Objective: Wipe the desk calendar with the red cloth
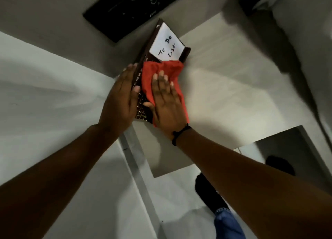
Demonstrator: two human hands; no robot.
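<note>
The dark brown desk calendar (pixel 143 59) stands on the pale desk (pixel 224 87), with month names along its left edge and a white "To Do List" pad (pixel 166 41) in its upper part. The red cloth (pixel 161 68) lies spread over the calendar's middle and right side. My right hand (pixel 166 102) presses flat on the cloth, fingers stretched out. My left hand (pixel 120 98) rests flat against the calendar's left edge, its thumb on the face. The lower right of the calendar is hidden under cloth and hand.
A black flat panel (pixel 129 10) hangs on the wall behind the calendar. The desk's near edge (pixel 172 168) lies just below my right wrist. Below it are the floor, a black shoe (pixel 210 193) and a blue trouser leg (pixel 226 224).
</note>
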